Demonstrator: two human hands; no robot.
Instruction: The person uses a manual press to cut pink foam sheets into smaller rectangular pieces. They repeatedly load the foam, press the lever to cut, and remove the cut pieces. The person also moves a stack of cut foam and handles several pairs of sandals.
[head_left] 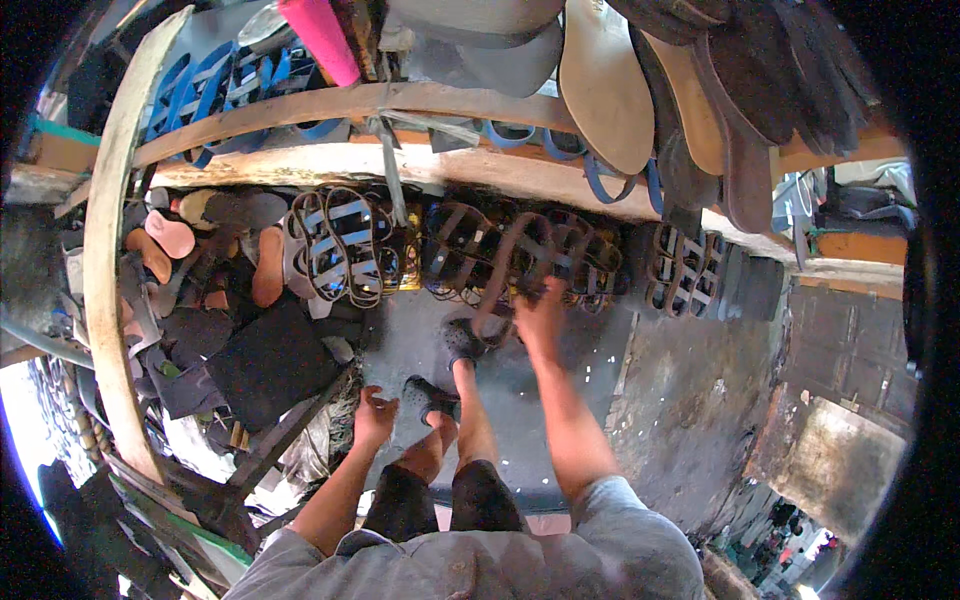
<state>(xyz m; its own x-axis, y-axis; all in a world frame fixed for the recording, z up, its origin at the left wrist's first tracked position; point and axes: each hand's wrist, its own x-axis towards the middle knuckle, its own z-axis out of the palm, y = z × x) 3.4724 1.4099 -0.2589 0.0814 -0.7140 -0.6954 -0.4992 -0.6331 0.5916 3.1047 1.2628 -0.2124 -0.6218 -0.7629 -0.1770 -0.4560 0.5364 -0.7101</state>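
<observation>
My right hand (540, 315) is closed on the lower end of a brown sole-shaped cutting die (512, 268), a narrow rim bent into a long loop. It is tilted and somewhat blurred, in front of a row of similar dies standing under the shelf. Just behind it are dark dies (455, 250), partly hidden. Further left stands a group of dies with pale bluish cross bars (345, 245). My left hand (374, 415) hangs low beside my leg with fingers loosely bent and apart, and nothing shows in it.
Sole-shaped pieces (605, 85) hang over the wooden shelf edge (450, 100). Left, behind a wooden post (105, 260), lie heaped soles and dark sheets (275, 365). More dies (685, 270) stand at right. My feet in dark clogs (462, 340) are on the grey floor (585, 400).
</observation>
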